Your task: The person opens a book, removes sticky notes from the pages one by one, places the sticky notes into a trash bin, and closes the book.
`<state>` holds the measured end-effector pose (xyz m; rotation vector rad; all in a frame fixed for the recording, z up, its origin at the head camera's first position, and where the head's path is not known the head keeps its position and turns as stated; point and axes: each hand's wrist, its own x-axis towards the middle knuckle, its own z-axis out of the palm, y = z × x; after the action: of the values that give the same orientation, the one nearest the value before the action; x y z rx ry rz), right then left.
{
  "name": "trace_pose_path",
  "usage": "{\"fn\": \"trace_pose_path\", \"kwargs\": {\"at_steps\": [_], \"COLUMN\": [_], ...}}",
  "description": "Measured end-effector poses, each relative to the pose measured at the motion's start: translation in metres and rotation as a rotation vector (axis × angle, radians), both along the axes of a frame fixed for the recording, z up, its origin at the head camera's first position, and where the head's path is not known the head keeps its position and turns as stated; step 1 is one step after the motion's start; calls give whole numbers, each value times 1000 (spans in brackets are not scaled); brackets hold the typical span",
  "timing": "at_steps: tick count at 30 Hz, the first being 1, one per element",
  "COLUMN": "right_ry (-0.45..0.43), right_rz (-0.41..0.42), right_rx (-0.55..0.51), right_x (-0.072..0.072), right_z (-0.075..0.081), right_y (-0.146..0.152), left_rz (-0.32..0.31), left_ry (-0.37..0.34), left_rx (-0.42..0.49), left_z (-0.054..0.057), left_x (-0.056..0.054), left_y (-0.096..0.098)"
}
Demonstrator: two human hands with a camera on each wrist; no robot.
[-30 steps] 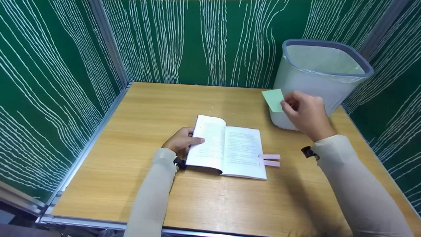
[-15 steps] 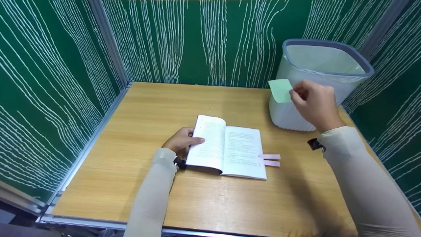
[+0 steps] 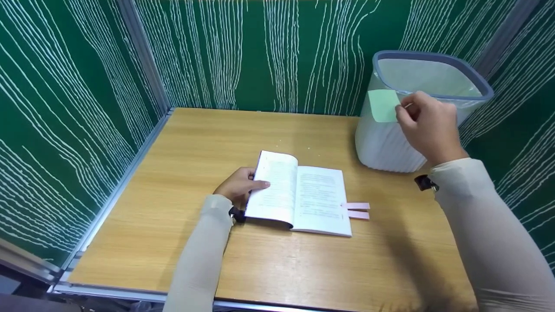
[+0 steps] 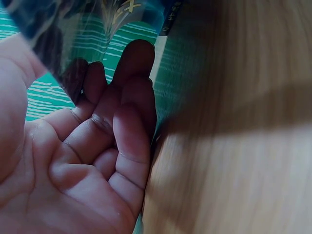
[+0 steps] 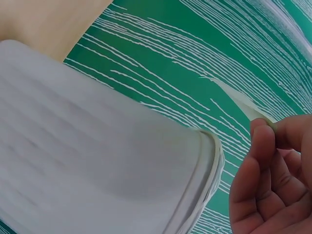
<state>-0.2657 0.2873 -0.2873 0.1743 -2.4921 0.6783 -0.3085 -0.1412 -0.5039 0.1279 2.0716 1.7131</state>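
Note:
An open book (image 3: pixel 321 199) lies on the table, two pink sticky tabs (image 3: pixel 358 215) jutting from its right page edge. My left hand (image 3: pixel 239 184) holds the raised left side of the book, thumb on the page and fingers beneath. From below, the left wrist view shows those fingers under the book's dark glossy cover (image 4: pixel 53 39). My right hand (image 3: pixel 433 125) pinches a green sticky note (image 3: pixel 383 106) by its right edge, in front of the trash bin (image 3: pixel 386 147). In the right wrist view the note (image 5: pixel 239 102) appears nearly edge-on between thumb and fingers.
The white bin has a blue-grey rim (image 3: pixel 433 55) and a clear liner; it stands at the table's back right. Green panels (image 3: pixel 247 56) with white wavy lines enclose the wooden table (image 3: pixel 208 138) at the back and sides. Tiny white specks lie behind the book.
My right hand has moved up and to the right with the green sticky note, closer to the bin's rim. My left hand and the book have stayed in place.

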Motion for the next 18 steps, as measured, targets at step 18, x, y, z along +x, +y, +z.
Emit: {"fn": "trace_pose_path", "kwargs": {"at_steps": [18], "right_ry": [36], "right_rz": [-71], "right_rx": [-24], "right_x": [-2], "right_z": [22], "right_y": [7], "left_rz": [-29], "left_ry": [111], "left_rx": [-91], "left_z": [1], "left_x": [-3], "left_y": [0]}}
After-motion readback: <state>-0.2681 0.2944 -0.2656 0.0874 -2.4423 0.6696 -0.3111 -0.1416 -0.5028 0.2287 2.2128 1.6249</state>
